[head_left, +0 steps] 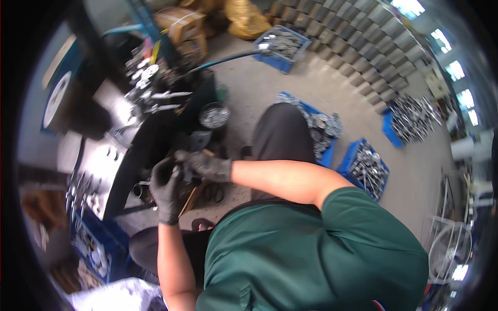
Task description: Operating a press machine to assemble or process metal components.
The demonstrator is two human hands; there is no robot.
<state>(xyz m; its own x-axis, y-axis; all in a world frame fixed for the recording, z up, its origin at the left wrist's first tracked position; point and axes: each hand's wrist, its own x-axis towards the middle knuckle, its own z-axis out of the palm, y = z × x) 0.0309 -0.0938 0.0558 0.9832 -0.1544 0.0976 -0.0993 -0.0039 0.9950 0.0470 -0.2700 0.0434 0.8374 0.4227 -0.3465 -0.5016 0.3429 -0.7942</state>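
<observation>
Both my hands wear dark grey gloves and come together beside the bench, close to its dark edge. My left hand (pixel 166 189) is raised, its fingers curled round toward the thumb. Reaching in from the right, my right hand (pixel 210 166) has its fingers bent and pressed close to the left fingertips. Whatever lies between them is small, dark and blurred, so its kind cannot be told. Just beyond the hands is a round container (pixel 214 116) of small silvery metal parts.
A shiny metal bench (pixel 91 160) with loose metal parts stands at left. Blue crates of metal parts (pixel 368 168), (pixel 282 46) sit on the floor, another blue crate (pixel 98 243) at lower left. Stacked blocks (pixel 358 36) line the far side. A white fan (pixel 448 246) stands at right.
</observation>
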